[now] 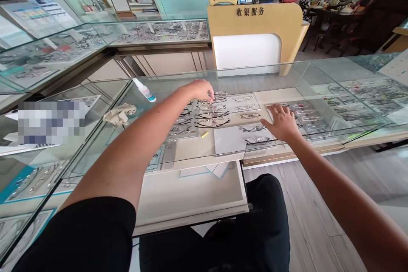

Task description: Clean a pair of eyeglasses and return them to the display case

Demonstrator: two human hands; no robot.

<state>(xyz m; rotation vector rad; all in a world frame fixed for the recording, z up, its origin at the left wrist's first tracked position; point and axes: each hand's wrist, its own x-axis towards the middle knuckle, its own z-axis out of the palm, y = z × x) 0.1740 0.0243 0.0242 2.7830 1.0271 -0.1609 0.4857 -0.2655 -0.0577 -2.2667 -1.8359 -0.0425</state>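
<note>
My left hand (201, 90) reaches over the display case, its fingers curled and pinched at the far end of a column of eyeglasses (212, 114). Whatever is between those fingertips is hidden; one pair of glasses (221, 94) sits right beside them. My right hand (281, 122) is spread flat, fingers apart, holding nothing. It is near a tray of several eyeglasses (307, 118) on the right; I cannot tell whether it touches the glass or the tray. Between my hands are a single brown-framed pair (250, 115) and a white tray (228, 140) bearing glasses.
A white spray bottle (145, 90) and a crumpled beige cloth (119, 114) lie on the glass at left. Below, a drawer (194, 195) stands pulled out over my lap. Beyond the case is a cashier counter (251, 21); a person (310, 0) sits at the far right.
</note>
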